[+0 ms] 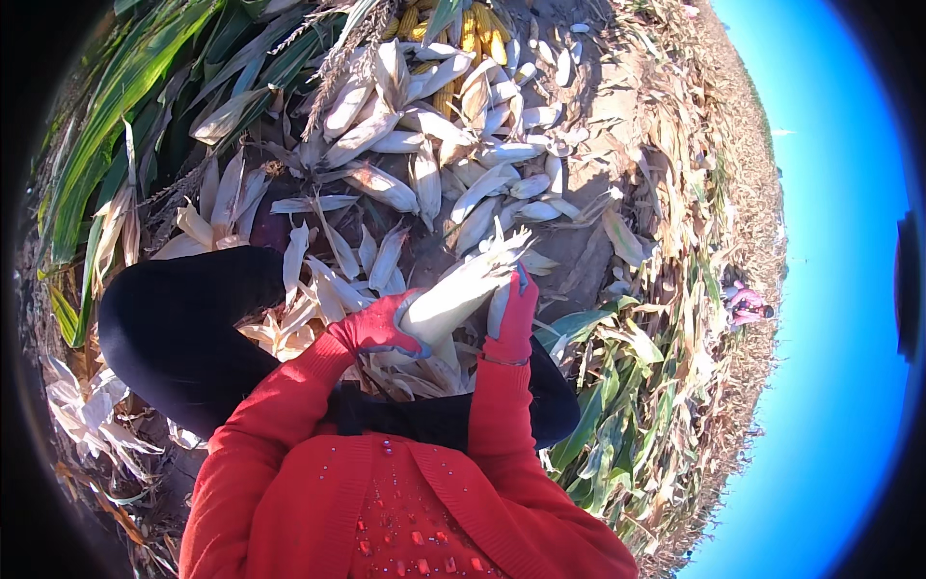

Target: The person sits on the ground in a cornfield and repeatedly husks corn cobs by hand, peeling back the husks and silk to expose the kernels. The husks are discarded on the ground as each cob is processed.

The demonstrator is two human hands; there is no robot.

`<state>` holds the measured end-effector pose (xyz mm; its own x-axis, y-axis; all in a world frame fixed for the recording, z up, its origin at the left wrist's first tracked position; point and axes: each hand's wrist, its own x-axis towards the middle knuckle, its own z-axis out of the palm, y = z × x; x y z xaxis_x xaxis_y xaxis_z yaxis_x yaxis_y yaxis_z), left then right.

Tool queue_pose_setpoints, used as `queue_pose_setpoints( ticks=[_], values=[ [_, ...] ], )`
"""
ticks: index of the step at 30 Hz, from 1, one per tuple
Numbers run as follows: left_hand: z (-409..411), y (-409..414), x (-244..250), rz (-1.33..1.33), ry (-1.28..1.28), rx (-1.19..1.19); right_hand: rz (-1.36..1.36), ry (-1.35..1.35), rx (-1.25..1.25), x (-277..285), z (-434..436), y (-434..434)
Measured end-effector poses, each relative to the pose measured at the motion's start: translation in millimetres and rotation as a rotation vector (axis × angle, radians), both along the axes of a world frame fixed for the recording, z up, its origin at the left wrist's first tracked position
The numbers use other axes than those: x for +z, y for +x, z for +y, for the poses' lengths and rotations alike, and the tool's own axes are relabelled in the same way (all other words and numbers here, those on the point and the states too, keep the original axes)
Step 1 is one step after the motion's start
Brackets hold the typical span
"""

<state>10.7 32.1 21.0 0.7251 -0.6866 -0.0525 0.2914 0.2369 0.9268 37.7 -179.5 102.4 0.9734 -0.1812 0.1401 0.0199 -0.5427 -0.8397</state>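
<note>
An ear of corn in its pale husk (pixel 452 300) slants across my lap, its frayed tip up and to the right. Around its lower end closes my left hand (pixel 380 326), in a red glove with a grey palm. My right hand (pixel 512 307), gloved alike, is at the tip with thumb and fingers on the husk leaves. No kernels show on this ear. Loose dry husks (pixel 427 373) lie between my legs beneath it. Just beyond my hands, a heap of unhusked ears (pixel 434 166) covers the ground.
Husked yellow cobs (pixel 474 32) are piled at the far end of the heap. Green corn stalks (pixel 123 137) lean at the left, and cut stalks with leaves (pixel 615 391) lie at the right. Another person (pixel 745 304) is far off in the field. My bent knee (pixel 181 333) is at the left.
</note>
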Motion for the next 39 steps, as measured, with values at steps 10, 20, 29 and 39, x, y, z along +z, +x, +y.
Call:
queue_pose_setpoints(
  ticks=[10,20,29,39],
  values=[
    [-5.4,2.9,4.2,-0.37,0.417,0.227,-0.055,0.577,-0.134,-33.8,-8.5,-3.7],
    [-16.4,-2.7,-26.7,0.302,-0.517,0.312,0.121,1.316,-0.023,-51.5,36.6,3.0],
    [-14.3,-2.1,-6.7,0.547,-0.517,0.524,0.126,1.878,0.25,-38.0,53.1,7.9],
    [0.5,26.7,-57.5,0.42,0.163,0.886,0.525,1.444,0.107,-49.8,87.0,-47.3]
  ],
)
